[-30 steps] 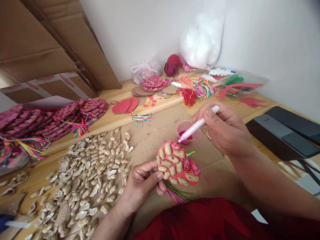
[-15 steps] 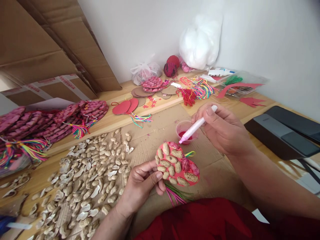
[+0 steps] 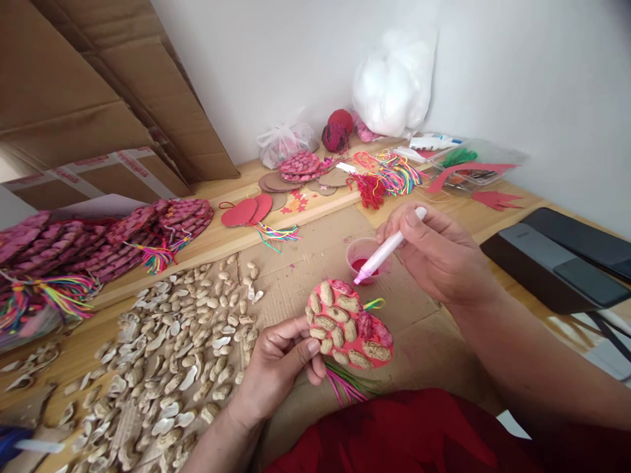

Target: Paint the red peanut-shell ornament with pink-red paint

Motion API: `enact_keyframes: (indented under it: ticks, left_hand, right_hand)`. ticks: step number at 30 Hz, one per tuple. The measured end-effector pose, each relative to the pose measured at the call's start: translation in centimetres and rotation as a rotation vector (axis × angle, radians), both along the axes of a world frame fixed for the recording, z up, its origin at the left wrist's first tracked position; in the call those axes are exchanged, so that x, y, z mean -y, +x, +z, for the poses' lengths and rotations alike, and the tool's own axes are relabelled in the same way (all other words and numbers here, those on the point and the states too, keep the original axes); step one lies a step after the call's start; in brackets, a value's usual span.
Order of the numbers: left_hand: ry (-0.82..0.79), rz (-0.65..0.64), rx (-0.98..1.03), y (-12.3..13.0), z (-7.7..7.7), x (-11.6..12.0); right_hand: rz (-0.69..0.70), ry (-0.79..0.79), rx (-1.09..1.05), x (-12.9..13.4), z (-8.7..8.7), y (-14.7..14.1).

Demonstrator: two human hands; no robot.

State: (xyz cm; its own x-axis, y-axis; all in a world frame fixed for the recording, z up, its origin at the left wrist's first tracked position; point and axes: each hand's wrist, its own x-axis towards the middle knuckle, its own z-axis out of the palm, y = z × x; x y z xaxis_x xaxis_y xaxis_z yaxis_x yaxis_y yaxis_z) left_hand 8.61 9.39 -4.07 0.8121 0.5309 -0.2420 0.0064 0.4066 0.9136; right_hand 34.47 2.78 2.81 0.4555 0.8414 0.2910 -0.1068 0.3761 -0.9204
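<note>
White walls meet in a corner behind a wooden tabletop full of craft things.

The left hand pinches a red heart by its edge at 9 o'clock, thumb on top and the other fingers curled under. The heart is held just above a flat sheet of cardboard. Peanut shells are stuck all over it, and a few of them are painted pink. Green and pink strings hang from it at 6 o'clock.

The right hand has its fingers pressed around a white pen-like brush. The pink tip points down at 8 o'clock, right at the rim of a small clear cup with red paint in it. The cup sits on the cardboard, just beyond the heart at 12 o'clock.

At 9 o'clock from the heart lies a big heap of plain peanut shells. Farther at 10 o'clock are stacks of pink hearts with rainbow tassels. At 12 o'clock, by the wall, are red yarn balls, a white plastic bag and bright strings. A dark flat box sits at 3 o'clock.
</note>
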Motion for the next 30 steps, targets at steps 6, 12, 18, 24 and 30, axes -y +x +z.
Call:
enact_keyframes:
  ticks: [6, 12, 18, 24, 30]
  left_hand:
    - [0.002, -0.001, -0.005, -0.15, -0.18, 0.11]
    - [0.009, -0.003, -0.024, -0.14, -0.11, 0.0]
    - [0.01, -0.017, -0.042, -0.07, 0.0, -0.07]
    - [0.009, -0.008, -0.038, -0.16, -0.19, 0.06]
    - [0.013, -0.002, -0.043, -0.09, 0.0, 0.12]
  right_hand:
    - [-0.027, 0.01, 0.006, -0.14, -0.12, -0.09]
    - [-0.027, 0.044, 0.004, -0.16, -0.24, 0.09]
    - [-0.032, 0.021, 0.068, -0.04, -0.2, 0.09]
    - [-0.058, 0.043, 0.046, 0.05, 0.04, 0.06]
    - [-0.029, 0.047, 0.057, 0.06, 0.04, 0.03]
